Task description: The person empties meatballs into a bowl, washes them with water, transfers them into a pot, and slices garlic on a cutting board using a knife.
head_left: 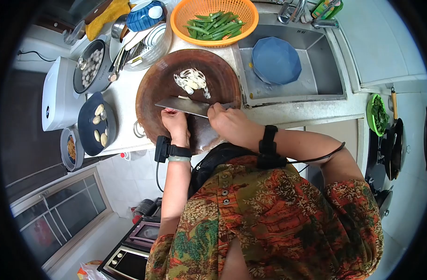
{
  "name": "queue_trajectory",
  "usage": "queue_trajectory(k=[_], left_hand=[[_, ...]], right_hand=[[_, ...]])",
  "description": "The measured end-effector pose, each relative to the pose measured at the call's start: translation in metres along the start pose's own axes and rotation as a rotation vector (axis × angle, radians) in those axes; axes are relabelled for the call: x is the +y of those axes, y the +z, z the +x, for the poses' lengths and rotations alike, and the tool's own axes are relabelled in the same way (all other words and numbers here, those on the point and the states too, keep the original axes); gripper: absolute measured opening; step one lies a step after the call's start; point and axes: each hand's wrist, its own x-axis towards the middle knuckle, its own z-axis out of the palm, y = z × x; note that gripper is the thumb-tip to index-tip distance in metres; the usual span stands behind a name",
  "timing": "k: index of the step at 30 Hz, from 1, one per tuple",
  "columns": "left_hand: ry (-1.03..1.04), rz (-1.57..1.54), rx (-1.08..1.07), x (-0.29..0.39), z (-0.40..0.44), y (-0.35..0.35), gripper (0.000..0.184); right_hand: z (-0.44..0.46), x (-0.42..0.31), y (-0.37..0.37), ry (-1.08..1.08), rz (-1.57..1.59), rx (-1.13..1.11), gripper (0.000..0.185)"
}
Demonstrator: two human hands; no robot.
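My right hand [232, 125] is wrapped around the handle of a cleaver [183, 105]. Its wide steel blade lies across a round brown wooden chopping board [153, 79]. Close against the near side of the blade, my left hand [175, 123] has its fingers curled and pressed down. Whatever it holds is hidden by the fingers and blade. A small pale piece [184, 97] shows just beyond the blade. Farther up the board lies a loose heap of thin whitish slices [192, 81].
Left of the board, a dark bowl [86, 135] holds several pale oval pieces [104, 138]. An orange basket [177, 23] of green pods stands behind. At the right, a blue basin [276, 60] sits in the steel sink [316, 44]. Dishes [146, 18] fill a clear rack at the back left.
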Motion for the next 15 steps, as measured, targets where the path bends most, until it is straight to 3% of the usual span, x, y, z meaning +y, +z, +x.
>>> queue_trajectory(k=[5, 15], left_hand=[[-0.091, -0.183, -0.015, 0.040, -0.027, 0.007, 0.026], [-0.099, -0.243, -0.066, 0.042, -0.028, 0.008, 0.031]], right_hand=[[0.006, 0.004, -0.004, -0.009, -0.035, -0.036, 0.011], [0.016, 0.011, -0.010, -0.034, 0.088, -0.037, 0.011]])
